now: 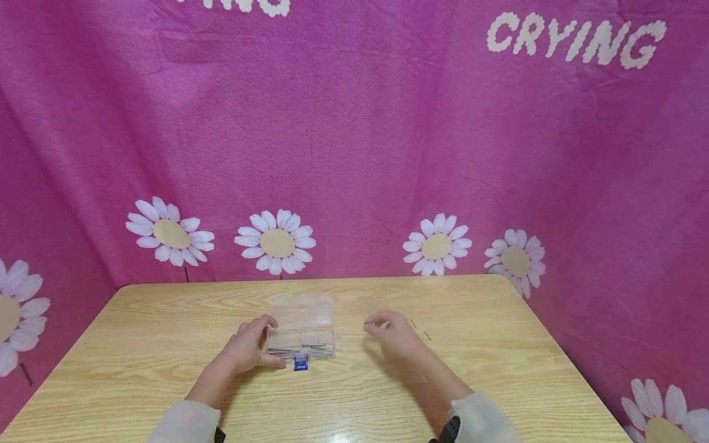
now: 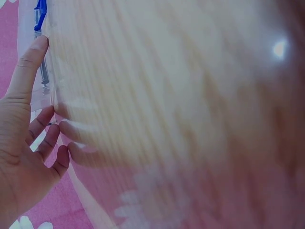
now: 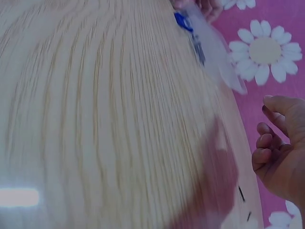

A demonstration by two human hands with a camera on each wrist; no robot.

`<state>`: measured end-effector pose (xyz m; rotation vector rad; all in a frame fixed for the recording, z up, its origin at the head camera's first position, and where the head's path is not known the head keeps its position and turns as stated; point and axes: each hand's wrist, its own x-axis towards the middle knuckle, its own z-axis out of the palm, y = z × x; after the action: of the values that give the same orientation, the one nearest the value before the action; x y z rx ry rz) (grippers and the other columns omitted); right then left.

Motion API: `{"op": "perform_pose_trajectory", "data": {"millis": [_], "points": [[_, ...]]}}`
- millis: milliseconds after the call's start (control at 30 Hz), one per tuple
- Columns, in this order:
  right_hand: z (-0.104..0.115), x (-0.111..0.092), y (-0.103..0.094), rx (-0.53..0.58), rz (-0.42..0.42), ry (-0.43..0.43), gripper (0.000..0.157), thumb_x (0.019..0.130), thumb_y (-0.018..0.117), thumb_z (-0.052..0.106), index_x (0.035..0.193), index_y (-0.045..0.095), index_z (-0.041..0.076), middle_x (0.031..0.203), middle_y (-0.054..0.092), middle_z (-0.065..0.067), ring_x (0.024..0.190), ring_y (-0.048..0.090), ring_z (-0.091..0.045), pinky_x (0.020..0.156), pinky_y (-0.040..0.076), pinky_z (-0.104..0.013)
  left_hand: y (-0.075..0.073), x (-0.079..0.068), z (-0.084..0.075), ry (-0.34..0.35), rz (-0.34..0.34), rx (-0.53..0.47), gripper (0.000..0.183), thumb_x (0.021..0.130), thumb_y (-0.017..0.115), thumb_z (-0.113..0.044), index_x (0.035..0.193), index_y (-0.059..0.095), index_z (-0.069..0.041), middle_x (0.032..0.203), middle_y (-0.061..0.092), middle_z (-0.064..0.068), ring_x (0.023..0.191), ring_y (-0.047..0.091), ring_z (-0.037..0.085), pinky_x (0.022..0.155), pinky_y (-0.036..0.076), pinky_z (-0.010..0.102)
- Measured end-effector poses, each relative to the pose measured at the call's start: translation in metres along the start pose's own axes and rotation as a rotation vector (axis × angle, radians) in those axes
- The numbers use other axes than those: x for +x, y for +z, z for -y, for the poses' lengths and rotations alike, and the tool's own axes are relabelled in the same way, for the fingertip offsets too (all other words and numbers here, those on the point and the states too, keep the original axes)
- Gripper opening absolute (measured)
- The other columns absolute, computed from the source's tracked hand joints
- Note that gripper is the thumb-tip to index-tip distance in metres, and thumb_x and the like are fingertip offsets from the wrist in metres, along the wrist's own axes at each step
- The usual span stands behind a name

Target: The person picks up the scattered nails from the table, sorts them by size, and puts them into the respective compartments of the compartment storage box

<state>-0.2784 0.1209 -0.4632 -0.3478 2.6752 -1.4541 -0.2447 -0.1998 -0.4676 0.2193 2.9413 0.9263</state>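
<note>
A clear plastic box with its transparent lid raised lies on the table. Thin grey metal pins, perhaps nails, lie along its front part, behind a blue latch. My left hand holds the box at its left side, thumb along the front edge near the latch, fingers at the side. To the right of the box, my right hand hovers above the table, fingers loosely bent. Nothing shows clearly between its thumb and forefinger; a small dark spot there in the right wrist view is unclear.
Two thin dark pins lie on the wooden table, just right of my right hand. A pink cloth with daisies hangs behind the table and along both sides.
</note>
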Motion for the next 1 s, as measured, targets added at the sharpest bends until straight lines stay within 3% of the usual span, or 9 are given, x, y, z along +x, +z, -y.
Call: {"op": "perform_pose_trajectory", "data": {"millis": [300,533,1000], "points": [[-0.016,-0.008,-0.028,0.001,-0.044,0.026,0.018,0.088,0.064,0.02,0.1,0.067,0.008,0.097,0.062,-0.005,0.086,0.053,-0.015,0.071,0.044,-0.028,0.0,0.0,-0.001,0.005,-0.001,0.008,0.076,0.055,0.088,-0.043,0.114,0.049,-0.015,0.092,0.05,0.001,0.091,0.043,0.02,0.079,0.037,0.041],[-0.026,-0.012,-0.039,0.027,-0.075,0.056,0.016,0.087,0.064,0.013,0.099,0.067,0.003,0.093,0.06,-0.008,0.086,0.052,-0.016,0.074,0.043,-0.029,0.0,-0.001,-0.001,0.008,-0.003,0.008,0.076,0.054,0.088,-0.042,0.113,0.049,-0.015,0.092,0.05,0.001,0.09,0.042,0.021,0.079,0.037,0.041],[-0.056,-0.011,-0.054,-0.094,-0.124,0.052,0.016,0.086,0.065,0.016,0.097,0.068,0.004,0.097,0.066,-0.008,0.089,0.057,-0.017,0.082,0.045,-0.034,0.002,0.001,0.002,0.01,-0.01,0.001,0.077,0.054,0.087,-0.045,0.114,0.049,-0.015,0.099,0.054,0.002,0.094,0.044,0.022,0.081,0.039,0.043]]}}
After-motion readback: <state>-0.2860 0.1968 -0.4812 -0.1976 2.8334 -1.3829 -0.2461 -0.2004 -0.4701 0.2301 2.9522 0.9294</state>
